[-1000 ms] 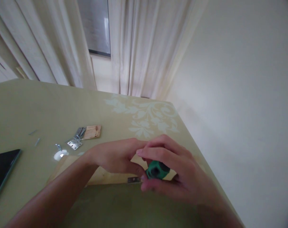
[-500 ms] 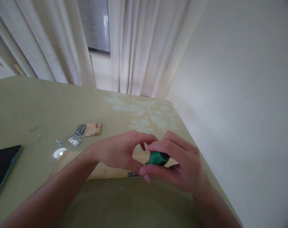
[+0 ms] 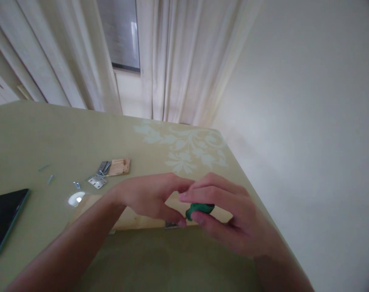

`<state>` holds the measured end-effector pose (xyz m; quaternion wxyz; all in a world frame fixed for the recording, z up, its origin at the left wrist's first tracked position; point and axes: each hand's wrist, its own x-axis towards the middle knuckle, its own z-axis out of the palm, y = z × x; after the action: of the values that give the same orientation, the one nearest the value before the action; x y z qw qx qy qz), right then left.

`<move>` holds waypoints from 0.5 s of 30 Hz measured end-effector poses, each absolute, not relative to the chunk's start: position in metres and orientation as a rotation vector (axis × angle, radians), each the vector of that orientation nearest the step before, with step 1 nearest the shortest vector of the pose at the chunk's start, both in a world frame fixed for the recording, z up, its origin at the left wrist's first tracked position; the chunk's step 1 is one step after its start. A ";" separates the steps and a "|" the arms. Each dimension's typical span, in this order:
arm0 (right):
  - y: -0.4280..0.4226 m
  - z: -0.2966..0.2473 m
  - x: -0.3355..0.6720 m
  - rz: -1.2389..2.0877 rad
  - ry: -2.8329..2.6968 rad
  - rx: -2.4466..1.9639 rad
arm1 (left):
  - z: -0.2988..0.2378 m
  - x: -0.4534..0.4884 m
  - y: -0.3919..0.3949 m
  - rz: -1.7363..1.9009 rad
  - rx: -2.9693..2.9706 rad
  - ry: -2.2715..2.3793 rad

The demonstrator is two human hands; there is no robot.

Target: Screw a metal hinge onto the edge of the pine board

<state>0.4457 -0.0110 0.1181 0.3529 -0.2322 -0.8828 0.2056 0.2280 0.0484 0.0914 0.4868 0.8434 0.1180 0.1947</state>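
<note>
My right hand (image 3: pixel 229 211) is closed around the green and black handle of a screwdriver (image 3: pixel 201 209); the shaft hardly shows. The handle's narrow end points left and down, towards a small metal hinge (image 3: pixel 171 225) at the near edge of a pale wooden board (image 3: pixel 135 221). Across the board lies my left hand (image 3: pixel 154 196), its thumb tip on the hinge and its forefinger reaching to the far edge. Behind my right hand the other left fingertips are hidden. Whether the screwdriver's tip touches a screw cannot be seen.
Loose hinges (image 3: pixel 97 181) and a small wooden block (image 3: pixel 119 166) sit behind the board. Screws (image 3: pixel 77 185) are scattered to the left, near a shiny round spot (image 3: pixel 76 198). A dark tablet (image 3: pixel 7 219) rests at the left. The wall (image 3: pixel 309 142) borders the table's right edge.
My right thumb has shifted from the handle's narrow end back onto its side, and the fingers have closed over its top. The left thumb has moved slightly down onto the hinge.
</note>
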 end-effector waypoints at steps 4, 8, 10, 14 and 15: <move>-0.011 0.117 0.446 0.463 -2.207 -0.637 | 0.093 0.229 0.049 0.492 2.041 0.315; -0.010 0.119 0.449 0.608 -2.248 -0.557 | 0.097 0.226 0.049 0.440 2.017 0.276; -0.010 0.120 0.451 0.481 -2.197 -0.596 | 0.098 0.226 0.050 0.484 2.018 0.313; -0.009 0.124 0.452 0.500 -2.290 -0.619 | 0.094 0.228 0.051 0.448 1.986 0.254; -0.009 0.125 0.452 0.563 -2.335 -0.577 | 0.093 0.228 0.051 0.424 1.983 0.238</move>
<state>0.4517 -0.0094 0.1250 0.3295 -0.2204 -0.8926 0.2150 0.2278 0.0514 0.0932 0.5225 0.8281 0.0993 0.1771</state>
